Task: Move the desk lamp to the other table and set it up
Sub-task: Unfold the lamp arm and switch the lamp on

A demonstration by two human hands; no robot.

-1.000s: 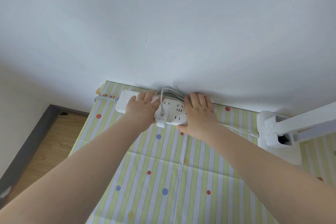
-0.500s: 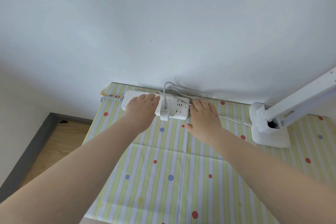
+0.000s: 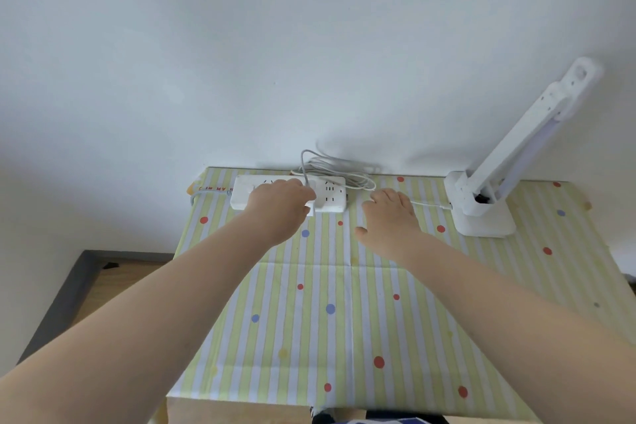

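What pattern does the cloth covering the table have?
The tablecloth has yellow, white and pale blue stripes with scattered red, blue and yellow dots, seen in the head view.

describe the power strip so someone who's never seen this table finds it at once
Start at the table's striped, dotted cloth and go to its far edge against the white wall. The power strip lies flat there, left of the desk lamp, partly under the left hand. It is the only long white bar with socket holes, beside a cable coil.
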